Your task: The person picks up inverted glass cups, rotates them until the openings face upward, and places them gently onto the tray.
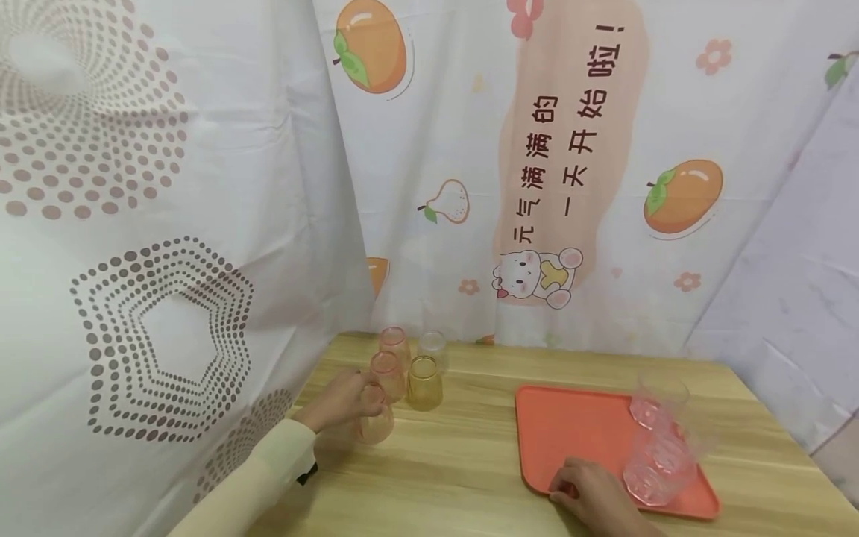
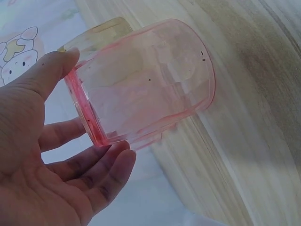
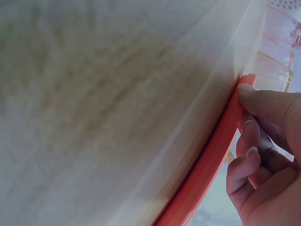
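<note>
At the left of the table my left hand (image 1: pixel 347 400) grips a pink glass (image 1: pixel 376 425) by its narrow thick base. In the left wrist view the thumb and fingers of my left hand (image 2: pixel 61 155) lie about the base of the pink glass (image 2: pixel 146 84), its wide rim turned toward the table. Close behind stand a yellow glass (image 1: pixel 425 388), two more pink glasses and a clear glass (image 1: pixel 432 350). My right hand (image 1: pixel 593 492) pinches the near rim of the red tray (image 1: pixel 570 425), thumb outside, as the right wrist view shows of the tray rim (image 3: pixel 207 160).
Several clear pinkish glasses (image 1: pixel 651 477) stand along the tray's right side, wide mouths up. The wooden table (image 1: pixel 436 477) meets a printed curtain (image 1: pixel 436 246) at the back and a dotted curtain (image 1: pixel 282 224) on the left.
</note>
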`<state>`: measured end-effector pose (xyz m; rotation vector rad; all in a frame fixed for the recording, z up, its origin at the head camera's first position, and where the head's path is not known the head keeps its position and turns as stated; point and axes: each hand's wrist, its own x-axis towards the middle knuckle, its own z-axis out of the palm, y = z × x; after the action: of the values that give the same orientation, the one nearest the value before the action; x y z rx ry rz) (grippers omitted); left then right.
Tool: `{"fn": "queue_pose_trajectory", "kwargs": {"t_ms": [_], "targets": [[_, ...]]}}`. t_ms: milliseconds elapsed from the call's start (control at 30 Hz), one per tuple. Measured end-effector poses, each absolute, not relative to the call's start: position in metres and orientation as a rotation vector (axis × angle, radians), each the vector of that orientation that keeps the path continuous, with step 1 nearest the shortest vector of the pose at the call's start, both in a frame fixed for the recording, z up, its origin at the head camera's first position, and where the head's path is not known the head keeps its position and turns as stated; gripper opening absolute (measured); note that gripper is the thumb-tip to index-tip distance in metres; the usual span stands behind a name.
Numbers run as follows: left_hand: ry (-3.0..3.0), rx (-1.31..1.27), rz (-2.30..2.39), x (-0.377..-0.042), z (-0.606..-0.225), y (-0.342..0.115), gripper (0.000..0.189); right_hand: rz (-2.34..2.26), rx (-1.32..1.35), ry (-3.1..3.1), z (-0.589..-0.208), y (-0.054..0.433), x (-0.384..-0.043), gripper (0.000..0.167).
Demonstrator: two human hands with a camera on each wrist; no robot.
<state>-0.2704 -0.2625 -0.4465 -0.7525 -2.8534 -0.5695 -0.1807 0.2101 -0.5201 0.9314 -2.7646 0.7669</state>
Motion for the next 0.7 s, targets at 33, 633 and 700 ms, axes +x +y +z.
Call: {"fn": "queue_pose_trajectory", "kwargs": {"t_ms": [33, 633, 700], "targets": [[-2.845, -0.77, -0.56, -0.27, -0.445, -0.263, 0.029, 0.772, 0.932, -2.768, -0.52, 0.21, -0.181, 0.014], [-2.88, -0.714, -0.799, -0.258, -0.442, -0.261, 0.011, 0.767, 1.007, -2.762, -0.52, 0.211, -0.185, 0.015], [-2.887, -0.692, -0.799, -0.257, -0.442, -0.26, 0.013, 0.764, 1.014, -2.757, -0.52, 0.211, -0.186, 0.015]]}}
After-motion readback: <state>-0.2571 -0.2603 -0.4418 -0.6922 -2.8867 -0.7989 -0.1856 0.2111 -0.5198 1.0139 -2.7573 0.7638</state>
